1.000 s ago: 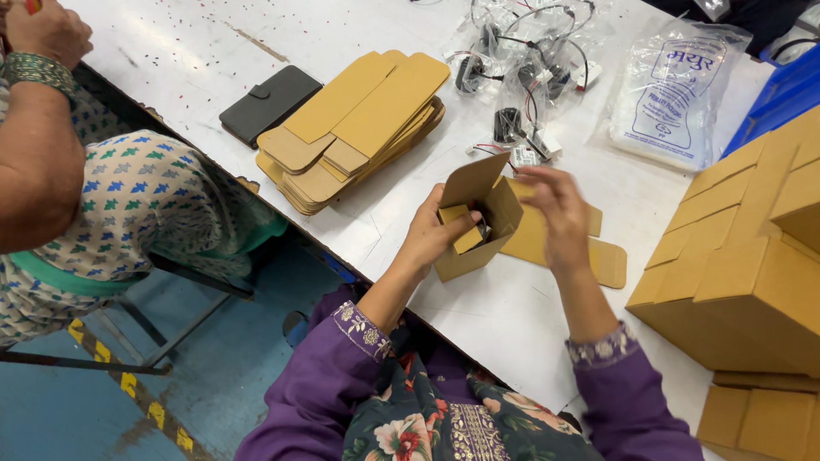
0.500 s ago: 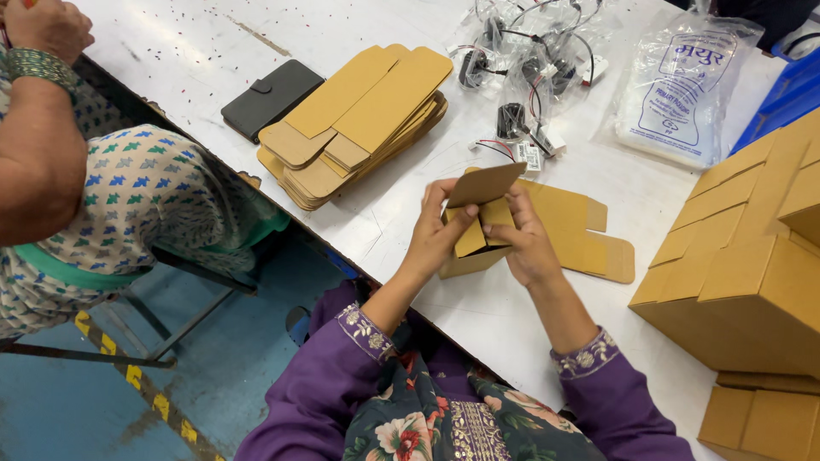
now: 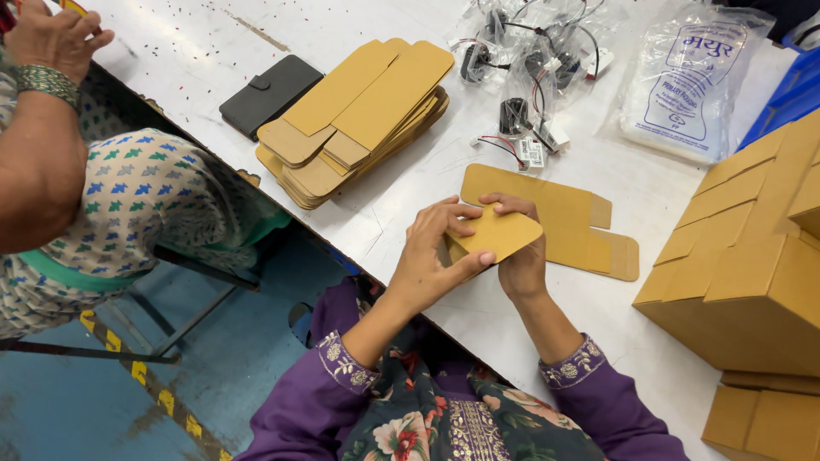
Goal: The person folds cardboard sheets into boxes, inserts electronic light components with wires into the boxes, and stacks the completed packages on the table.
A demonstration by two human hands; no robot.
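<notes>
Both hands hold a small brown cardboard box [image 3: 498,232] just above the near edge of the white table [image 3: 359,213]. My left hand [image 3: 431,256] grips its left side with the thumb pressed on the rounded top flap. My right hand [image 3: 517,256] wraps around the box from behind and below, mostly hidden by the flap. A flat, unfolded brown box blank [image 3: 564,213] lies on the table right behind the hands.
A stack of flat box blanks [image 3: 359,115] and a black wallet-like case [image 3: 269,92] lie to the left. Bagged black parts with wires [image 3: 530,77] and a clear plastic packet [image 3: 692,81] sit farther back. Folded brown boxes [image 3: 752,256] pile at right. Another person's arm [image 3: 38,145] is at far left.
The box's top flap, standing open a second ago, is now folded down flat over the box. Both hands have closed in around it; the right hand moved from the box's open mouth to its back.
</notes>
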